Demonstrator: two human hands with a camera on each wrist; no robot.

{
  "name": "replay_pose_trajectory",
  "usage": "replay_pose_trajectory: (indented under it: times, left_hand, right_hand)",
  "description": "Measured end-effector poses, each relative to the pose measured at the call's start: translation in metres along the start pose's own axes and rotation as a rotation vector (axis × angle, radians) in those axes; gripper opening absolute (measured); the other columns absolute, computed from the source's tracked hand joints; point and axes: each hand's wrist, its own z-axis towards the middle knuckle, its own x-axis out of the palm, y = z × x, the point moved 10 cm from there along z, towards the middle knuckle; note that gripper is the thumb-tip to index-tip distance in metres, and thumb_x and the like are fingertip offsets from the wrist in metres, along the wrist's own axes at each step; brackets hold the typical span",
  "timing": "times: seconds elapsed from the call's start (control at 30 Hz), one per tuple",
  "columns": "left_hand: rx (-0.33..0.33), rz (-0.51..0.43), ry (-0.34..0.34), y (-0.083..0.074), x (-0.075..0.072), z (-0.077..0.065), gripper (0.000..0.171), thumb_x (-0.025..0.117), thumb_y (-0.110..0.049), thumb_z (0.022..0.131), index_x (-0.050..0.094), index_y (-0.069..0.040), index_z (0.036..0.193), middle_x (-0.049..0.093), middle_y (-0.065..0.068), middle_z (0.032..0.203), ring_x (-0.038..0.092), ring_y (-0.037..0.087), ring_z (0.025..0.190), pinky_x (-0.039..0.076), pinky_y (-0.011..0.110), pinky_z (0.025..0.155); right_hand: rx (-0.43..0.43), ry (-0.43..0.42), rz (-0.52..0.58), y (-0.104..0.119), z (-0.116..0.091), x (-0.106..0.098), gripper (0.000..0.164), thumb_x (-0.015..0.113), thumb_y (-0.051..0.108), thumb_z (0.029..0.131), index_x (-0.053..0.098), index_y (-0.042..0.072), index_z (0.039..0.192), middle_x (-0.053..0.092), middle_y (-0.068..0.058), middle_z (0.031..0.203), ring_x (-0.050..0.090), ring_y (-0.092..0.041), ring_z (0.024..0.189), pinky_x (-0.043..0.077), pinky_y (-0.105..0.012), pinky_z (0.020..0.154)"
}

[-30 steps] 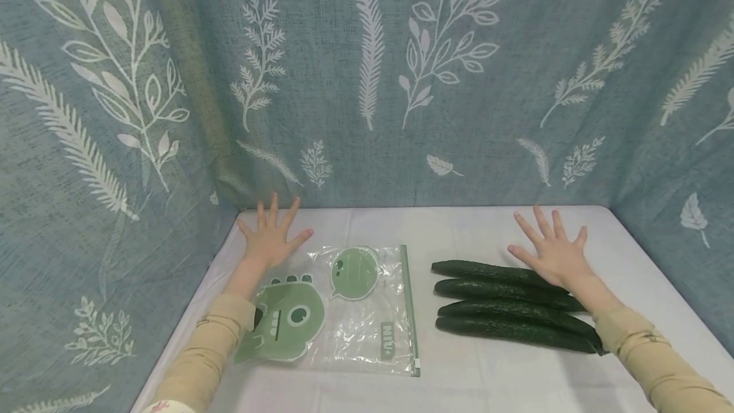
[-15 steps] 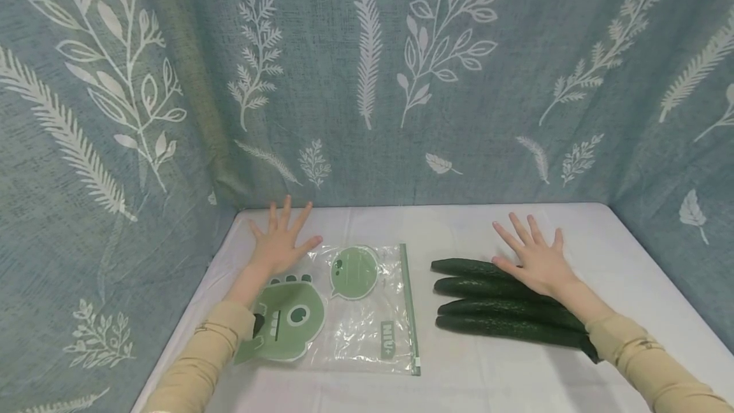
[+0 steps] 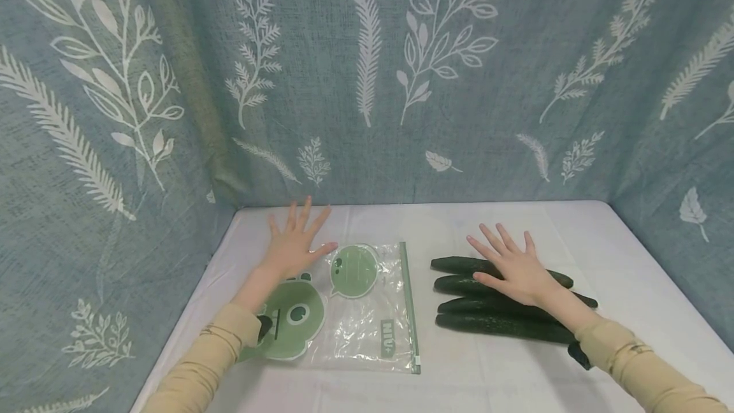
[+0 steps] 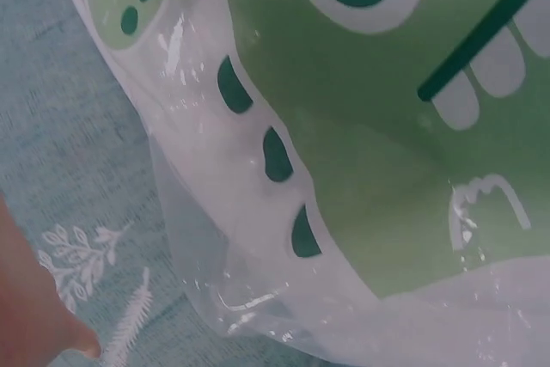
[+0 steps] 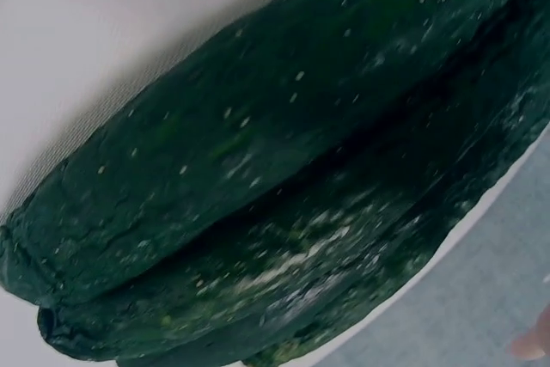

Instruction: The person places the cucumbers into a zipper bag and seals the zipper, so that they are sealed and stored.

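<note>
A clear zip bag (image 3: 355, 330) with a green cartoon monster print (image 4: 369, 169) lies flat on the left of the white table, its green slider edge facing right. My left hand (image 3: 289, 250) is spread above the bag's far left part, holding nothing. Several dark green cucumbers (image 3: 487, 325) lie side by side to the right of the bag. Over their middle, my right hand (image 3: 518, 273) is spread with straight fingers and holds nothing. Bumpy cucumber skin (image 5: 258, 118) fills most of the right wrist view. Whether either hand touches what lies below it, I cannot tell.
A white cloth covers the table (image 3: 459, 381). Blue-green curtains (image 3: 344, 81) with white leaf prints stand behind it and on both sides. A narrow strip of cloth separates the bag from the cucumbers.
Both hands have moved inward: the left slid right over the bag's far side, the right went left and nearer over the cucumbers. Bag and cucumbers stay in place.
</note>
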Motion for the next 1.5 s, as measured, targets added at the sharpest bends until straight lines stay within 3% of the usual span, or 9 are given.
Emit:
replay_pose_trajectory:
  times: [0.13, 0.33, 0.57, 0.9, 1.07, 1.27, 1.5]
  left_hand:
    - [0.036, 0.015, 0.006, -0.010, 0.002, 0.000, 0.080, 0.042, -0.065, 0.090, 0.004, -0.032, 0.153, -0.008, 0.014, 0.160, -0.005, 0.042, 0.145, -0.004, 0.075, 0.105]
    - [0.089, 0.006, -0.003, -0.027, 0.004, -0.002, 0.079, 0.049, -0.059, 0.090, 0.012, -0.027, 0.153, -0.007, 0.011, 0.161, -0.004, 0.039, 0.146, -0.004, 0.072, 0.107]
    - [0.145, 0.028, 0.033, -0.046, 0.009, -0.005, 0.079, 0.046, -0.061, 0.090, 0.008, -0.030, 0.153, -0.009, 0.008, 0.161, -0.008, 0.036, 0.147, -0.006, 0.069, 0.109]
    - [0.239, 0.017, 0.045, -0.078, 0.013, -0.011, 0.079, 0.047, -0.062, 0.090, 0.010, -0.032, 0.152, -0.007, 0.005, 0.161, -0.004, 0.033, 0.147, -0.002, 0.068, 0.111]
    - [0.272, 0.028, 0.061, -0.091, 0.022, -0.014, 0.079, 0.045, -0.066, 0.089, 0.011, -0.032, 0.152, -0.007, 0.002, 0.161, -0.003, 0.031, 0.148, -0.003, 0.066, 0.112]
    - [0.305, 0.018, 0.108, -0.106, 0.031, -0.017, 0.080, 0.043, -0.067, 0.088, 0.010, -0.033, 0.152, -0.009, 0.000, 0.161, -0.006, 0.028, 0.148, -0.003, 0.063, 0.113]
    - [0.351, -0.003, 0.174, -0.128, 0.044, -0.028, 0.082, 0.043, -0.067, 0.089, 0.006, -0.032, 0.152, -0.009, -0.001, 0.160, -0.006, 0.027, 0.148, -0.001, 0.060, 0.115]
  right_hand:
    - [-0.051, 0.010, 0.008, 0.014, 0.001, 0.003, 0.070, 0.049, 0.057, 0.091, 0.020, 0.034, 0.151, 0.014, -0.005, 0.161, 0.013, -0.037, 0.146, 0.002, -0.071, 0.107]
    - [-0.130, 0.012, 0.020, 0.034, 0.002, 0.006, 0.068, 0.049, 0.055, 0.092, 0.023, 0.031, 0.150, 0.014, -0.003, 0.161, 0.013, -0.035, 0.146, 0.005, -0.068, 0.109]
    - [-0.241, 0.010, 0.048, 0.060, -0.001, 0.009, 0.067, 0.050, 0.052, 0.093, 0.025, 0.027, 0.150, 0.020, -0.007, 0.159, 0.019, -0.034, 0.145, 0.009, -0.064, 0.110]
    - [-0.376, 0.050, 0.103, 0.096, -0.007, 0.020, 0.067, 0.054, 0.046, 0.093, 0.030, 0.018, 0.149, 0.025, -0.005, 0.158, 0.025, -0.027, 0.144, 0.015, -0.048, 0.116]
    - [-0.428, 0.060, 0.075, 0.111, -0.009, 0.030, 0.069, 0.054, 0.047, 0.093, 0.032, 0.012, 0.148, 0.028, -0.004, 0.157, 0.027, -0.027, 0.144, 0.022, -0.050, 0.113]
    - [-0.451, 0.097, 0.079, 0.120, -0.012, 0.039, 0.072, 0.052, 0.050, 0.092, 0.032, 0.007, 0.147, 0.031, -0.006, 0.155, 0.029, -0.028, 0.143, 0.024, -0.050, 0.113]
    - [-0.525, 0.082, -0.023, 0.132, -0.020, 0.046, 0.075, 0.050, 0.055, 0.091, 0.035, 0.006, 0.146, 0.039, -0.007, 0.151, 0.038, -0.027, 0.138, 0.031, -0.048, 0.110]
